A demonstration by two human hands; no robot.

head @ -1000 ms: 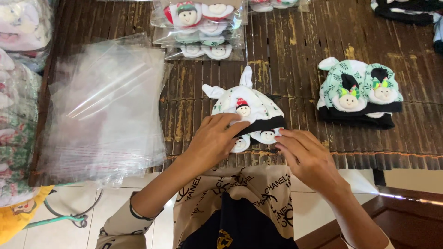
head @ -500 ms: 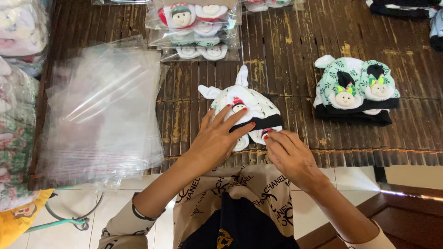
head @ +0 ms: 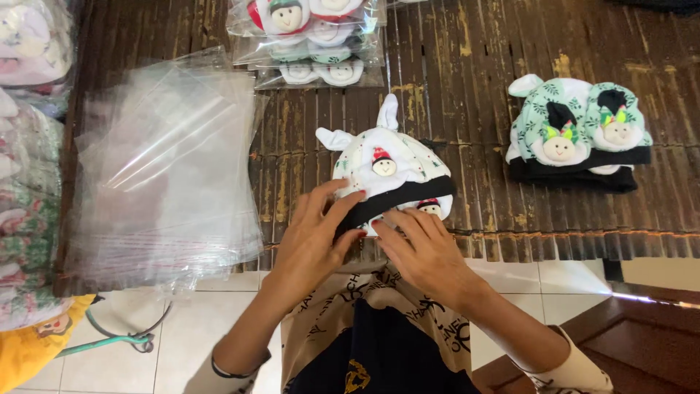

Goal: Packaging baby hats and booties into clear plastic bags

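A white baby hat with two ear-like points, a black band and a small doll face lies on the dark slatted mat just in front of me. My left hand rests on the hat's near left edge, fingers spread over the black band. My right hand presses flat on the near right edge, next to a second small doll face. Neither hand lifts the hat off the mat.
A stack of clear plastic bags lies to the left. Bagged hat sets sit at the far centre. A green leaf-print hat set with black bands lies to the right. More bagged goods pile up at the left edge.
The view has shifted closer. Both hands have drawn nearer together over the hat's near edge, and the right hand has slid left onto it.
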